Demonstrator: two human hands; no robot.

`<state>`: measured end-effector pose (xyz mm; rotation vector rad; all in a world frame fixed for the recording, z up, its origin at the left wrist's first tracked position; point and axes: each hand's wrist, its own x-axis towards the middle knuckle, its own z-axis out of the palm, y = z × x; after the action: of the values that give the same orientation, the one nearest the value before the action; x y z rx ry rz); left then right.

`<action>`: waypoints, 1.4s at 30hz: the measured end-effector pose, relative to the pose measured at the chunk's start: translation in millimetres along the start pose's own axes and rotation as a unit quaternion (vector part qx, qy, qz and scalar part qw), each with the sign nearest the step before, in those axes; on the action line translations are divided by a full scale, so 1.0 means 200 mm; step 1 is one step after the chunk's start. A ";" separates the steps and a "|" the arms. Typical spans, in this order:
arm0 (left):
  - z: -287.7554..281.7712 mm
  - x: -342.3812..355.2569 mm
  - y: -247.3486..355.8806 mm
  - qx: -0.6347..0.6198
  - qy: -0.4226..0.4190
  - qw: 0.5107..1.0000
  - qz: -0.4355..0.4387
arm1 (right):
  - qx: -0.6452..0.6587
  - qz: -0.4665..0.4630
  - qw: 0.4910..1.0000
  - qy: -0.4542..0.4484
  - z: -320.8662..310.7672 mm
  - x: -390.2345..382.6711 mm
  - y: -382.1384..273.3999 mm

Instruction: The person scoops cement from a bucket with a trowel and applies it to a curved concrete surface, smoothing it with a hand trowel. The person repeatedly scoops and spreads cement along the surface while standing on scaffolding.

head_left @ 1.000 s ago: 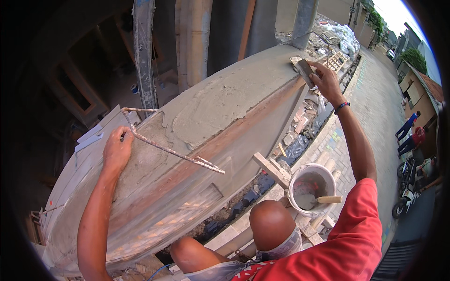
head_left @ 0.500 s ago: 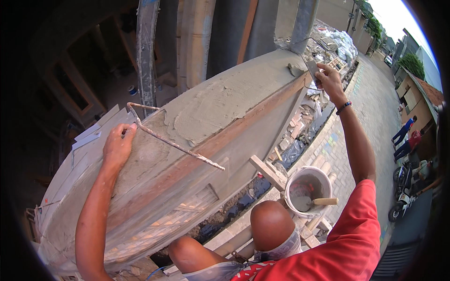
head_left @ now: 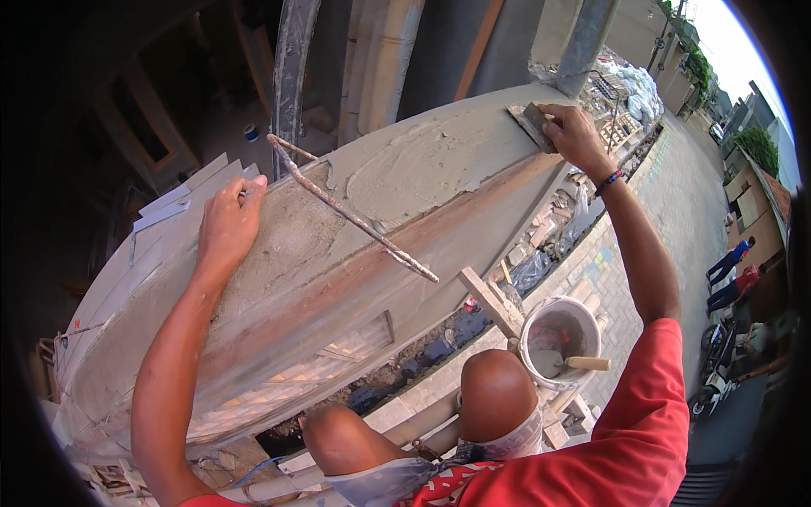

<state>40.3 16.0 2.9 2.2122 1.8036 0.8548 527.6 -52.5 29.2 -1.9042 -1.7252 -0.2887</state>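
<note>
since the earlier frame, we see that the right hand (head_left: 577, 138) has brought the flat trowel (head_left: 532, 122) back from the outer edge of the wall (head_left: 355, 296) onto the wet mortar (head_left: 422, 160), up and to the right of the bent rod (head_left: 363, 221) and well apart from it. the lump of mortar that showed there no longer does.

we find the trowel right at the right hand's fingertips: thumb and fingers are pinched closed about its dark upper part, and its plate juts out past them on the side nearer the rod. the plate sits low over the mortar, though we cannot tell whether its whole face touches.

just left of the rod's upper end we have the left hand (head_left: 228, 215), its fingers curled in and the thumb close to the forefinger; we cannot tell whether they hold anything. the wet mortar spreads along the wall's top, right of the rod.

below and to the right of the rod we see a bucket (head_left: 579, 329), with a wooden handle (head_left: 588, 363) sticking out over its rim.
</note>
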 end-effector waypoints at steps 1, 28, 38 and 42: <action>0.00 0.00 0.00 0.001 0.006 1.000 -0.004 | 0.001 0.004 1.000 -0.020 -0.02 -0.01 -0.03; 0.00 0.00 -0.01 0.019 0.013 1.000 0.015 | 0.117 0.052 0.991 -0.043 0.08 0.09 -0.13; -0.02 -0.01 0.04 0.020 -0.030 0.999 -0.018 | 0.163 -0.131 0.975 -0.081 0.19 -0.06 -0.84; -0.01 -0.02 -0.02 0.033 -0.008 0.999 0.001 | 0.271 -0.132 0.934 -0.190 0.14 -0.17 -1.04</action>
<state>34.3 12.9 1.6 2.2555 1.8481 0.7869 315.0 -61.4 41.7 -1.3794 -2.0425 0.4526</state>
